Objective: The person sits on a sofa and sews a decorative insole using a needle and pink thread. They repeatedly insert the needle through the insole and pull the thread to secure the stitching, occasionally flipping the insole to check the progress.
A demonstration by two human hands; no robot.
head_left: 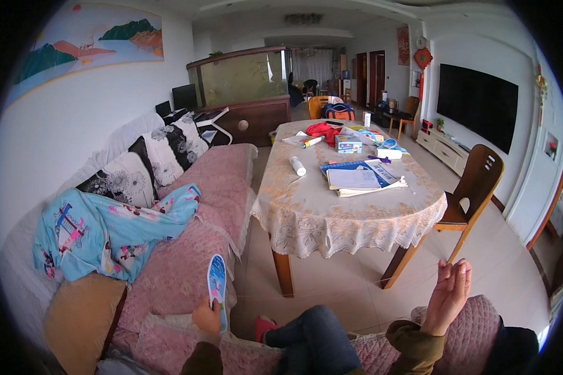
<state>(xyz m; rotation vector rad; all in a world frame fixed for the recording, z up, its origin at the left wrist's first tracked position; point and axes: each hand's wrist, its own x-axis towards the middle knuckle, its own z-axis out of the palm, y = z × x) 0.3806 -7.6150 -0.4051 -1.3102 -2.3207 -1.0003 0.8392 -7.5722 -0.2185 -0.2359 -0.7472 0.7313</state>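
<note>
My left hand holds a shoe insole upright by its lower part. The insole is blue with a white edge and a pink and white figure. My right hand is raised at the right, with thumb and fingertips pinched together. A thin thread runs between the insole and the right hand, faint against the floor. Whether a needle sits between the right fingertips cannot be seen. Both hands are apart, above my crossed legs in jeans.
A table with a lace-edged cloth stands ahead, bearing notebooks, a small box and a red cloth. A wooden chair is at its right. A pink-covered sofa with a blue blanket lies left.
</note>
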